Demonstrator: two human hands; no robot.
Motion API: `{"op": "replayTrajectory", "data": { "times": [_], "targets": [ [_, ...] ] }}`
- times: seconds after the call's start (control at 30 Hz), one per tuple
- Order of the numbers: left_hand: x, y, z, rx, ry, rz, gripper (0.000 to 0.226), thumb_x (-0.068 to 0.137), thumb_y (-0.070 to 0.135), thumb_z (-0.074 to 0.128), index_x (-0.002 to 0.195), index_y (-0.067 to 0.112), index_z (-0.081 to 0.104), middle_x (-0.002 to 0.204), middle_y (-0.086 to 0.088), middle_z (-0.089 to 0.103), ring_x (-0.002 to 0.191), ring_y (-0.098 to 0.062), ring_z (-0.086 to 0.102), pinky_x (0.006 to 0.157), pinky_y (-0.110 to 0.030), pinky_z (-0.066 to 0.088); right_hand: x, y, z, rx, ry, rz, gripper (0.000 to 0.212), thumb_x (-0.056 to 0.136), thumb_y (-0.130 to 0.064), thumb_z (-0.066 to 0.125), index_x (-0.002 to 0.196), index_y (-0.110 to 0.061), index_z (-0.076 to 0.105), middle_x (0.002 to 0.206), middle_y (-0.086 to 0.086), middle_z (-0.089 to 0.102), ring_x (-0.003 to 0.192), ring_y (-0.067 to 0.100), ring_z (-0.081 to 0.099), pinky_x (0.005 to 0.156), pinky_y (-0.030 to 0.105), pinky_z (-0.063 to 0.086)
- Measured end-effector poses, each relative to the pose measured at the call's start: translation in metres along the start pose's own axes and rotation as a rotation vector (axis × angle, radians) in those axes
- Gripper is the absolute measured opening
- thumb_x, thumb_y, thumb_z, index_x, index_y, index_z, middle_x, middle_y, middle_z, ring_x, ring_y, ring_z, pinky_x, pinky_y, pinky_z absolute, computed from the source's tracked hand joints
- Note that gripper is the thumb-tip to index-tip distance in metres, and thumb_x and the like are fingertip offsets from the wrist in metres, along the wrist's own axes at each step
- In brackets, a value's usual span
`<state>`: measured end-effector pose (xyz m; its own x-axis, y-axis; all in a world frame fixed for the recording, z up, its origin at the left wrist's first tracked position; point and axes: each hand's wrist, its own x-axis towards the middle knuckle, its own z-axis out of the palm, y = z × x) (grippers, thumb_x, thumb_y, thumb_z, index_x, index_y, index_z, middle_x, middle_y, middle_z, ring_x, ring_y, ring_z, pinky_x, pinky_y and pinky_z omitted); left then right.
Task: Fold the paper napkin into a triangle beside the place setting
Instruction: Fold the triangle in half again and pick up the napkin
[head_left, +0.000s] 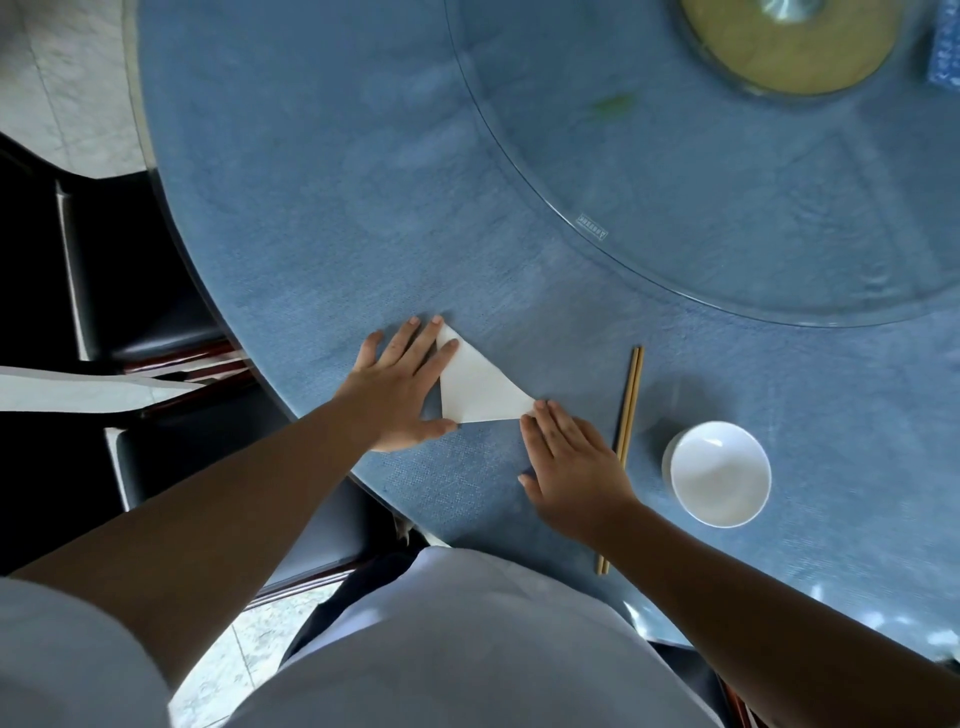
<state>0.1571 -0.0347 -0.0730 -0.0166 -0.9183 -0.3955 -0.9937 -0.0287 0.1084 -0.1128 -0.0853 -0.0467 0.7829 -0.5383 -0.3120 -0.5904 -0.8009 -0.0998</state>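
Observation:
A white paper napkin (478, 387) lies flat on the blue tablecloth, folded into a triangle. My left hand (402, 387) rests palm down over its left edge, fingers spread, thumb at the lower left corner. The fingertips of my right hand (574, 465) touch the napkin's right point, and that hand lies flat on the cloth. Neither hand grips anything. A pair of wooden chopsticks (629, 400) lies to the right of the napkin, partly under my right wrist. A white bowl (719, 474) stands further right.
The round table (311, 208) has its edge close to my body at the lower left. A glass turntable (727, 182) covers the far right, with a yellow-green disc (789, 41) at its centre. Dark chairs (130, 270) stand to the left.

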Motion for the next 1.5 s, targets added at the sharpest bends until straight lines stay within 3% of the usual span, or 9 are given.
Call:
{"op": "replayTrajectory", "data": {
  "times": [0.33,0.53,0.77,0.83,0.97,1.13,1.3,1.4,1.5],
  "targets": [
    [0.001,0.001,-0.003,-0.012,-0.034,0.006,0.105,0.073,0.086,0.026,0.149,0.028,-0.017,0.160,0.000,-0.022,0.145,-0.023,-0.020,0.116,-0.055,0.001,-0.006,0.001,0.000,0.004,0.031,0.023,0.076,0.081,-0.041,0.063,0.143,-0.002,0.040,0.141,0.018,0.051,0.132,0.033,0.044,0.102,0.047,0.040],
    [0.003,0.003,-0.009,-0.181,-0.016,-0.025,0.105,0.070,0.081,0.038,0.150,0.032,-0.009,0.161,0.006,-0.011,0.146,-0.017,-0.014,0.116,-0.054,0.002,0.015,0.002,-0.009,0.215,0.043,0.216,0.065,0.085,-0.046,0.057,0.138,-0.014,0.040,0.129,0.005,0.055,0.114,0.028,0.051,0.093,0.044,0.045],
    [0.016,0.020,-0.028,-0.488,0.201,-0.365,0.081,0.086,0.046,0.057,0.150,0.021,0.017,0.152,-0.007,0.032,0.137,-0.029,0.028,0.109,-0.049,0.025,0.045,0.000,-0.015,0.383,0.046,0.420,0.034,0.088,-0.044,0.057,0.115,-0.023,0.056,0.115,-0.002,0.059,0.106,0.021,0.052,0.086,0.038,0.043],
    [0.019,0.028,-0.034,-0.692,0.246,-0.523,0.067,0.086,0.035,0.059,0.144,0.015,0.031,0.137,-0.009,0.046,0.124,-0.030,0.042,0.097,-0.043,0.039,0.047,-0.001,-0.014,0.393,0.062,0.433,0.032,0.087,-0.044,0.058,0.112,-0.024,0.057,0.113,-0.003,0.059,0.104,0.020,0.053,0.084,0.037,0.044],
    [0.025,0.038,-0.045,-1.066,0.278,-0.814,0.046,0.084,0.019,0.052,0.129,0.009,0.050,0.089,0.007,0.055,0.092,-0.021,0.054,0.072,-0.029,0.040,0.048,-0.005,-0.010,0.389,0.092,0.439,0.030,0.086,-0.045,0.059,0.108,-0.025,0.059,0.109,-0.004,0.061,0.100,0.020,0.054,0.079,0.035,0.044],
    [0.029,0.043,-0.048,-1.250,0.179,-0.953,0.048,0.080,0.019,0.055,0.128,0.015,0.054,0.108,-0.005,0.065,0.098,-0.025,0.063,0.073,-0.032,0.052,0.046,-0.004,-0.008,0.413,0.143,0.486,0.020,0.089,-0.043,0.057,0.098,-0.024,0.058,0.099,-0.005,0.064,0.094,0.020,0.055,0.074,0.034,0.040],
    [0.035,0.040,-0.048,-1.273,0.167,-0.950,0.033,0.079,0.022,0.064,0.110,0.013,0.062,0.102,-0.012,0.068,0.094,-0.030,0.066,0.062,-0.030,0.048,0.048,-0.001,-0.008,0.428,0.125,0.510,0.014,0.088,-0.037,0.058,0.095,-0.025,0.056,0.095,-0.006,0.062,0.092,0.019,0.054,0.073,0.033,0.036],
    [0.037,0.040,-0.049,-1.160,0.140,-0.771,0.021,0.080,0.033,0.070,0.092,0.018,0.062,0.088,-0.001,0.064,0.086,-0.024,0.063,0.073,-0.036,0.052,0.048,-0.001,-0.008,0.428,0.122,0.504,0.014,0.088,-0.036,0.058,0.095,-0.025,0.056,0.095,-0.007,0.062,0.091,0.018,0.053,0.072,0.032,0.034],
    [0.035,0.042,-0.049,-1.000,0.089,-0.619,0.025,0.083,0.039,0.068,0.085,0.014,0.063,0.079,-0.001,0.065,0.074,-0.020,0.062,0.063,-0.033,0.049,0.048,0.000,-0.008,0.425,0.129,0.498,0.014,0.087,-0.036,0.059,0.095,-0.026,0.056,0.095,-0.007,0.062,0.090,0.017,0.052,0.072,0.032,0.036]
  ]
}}
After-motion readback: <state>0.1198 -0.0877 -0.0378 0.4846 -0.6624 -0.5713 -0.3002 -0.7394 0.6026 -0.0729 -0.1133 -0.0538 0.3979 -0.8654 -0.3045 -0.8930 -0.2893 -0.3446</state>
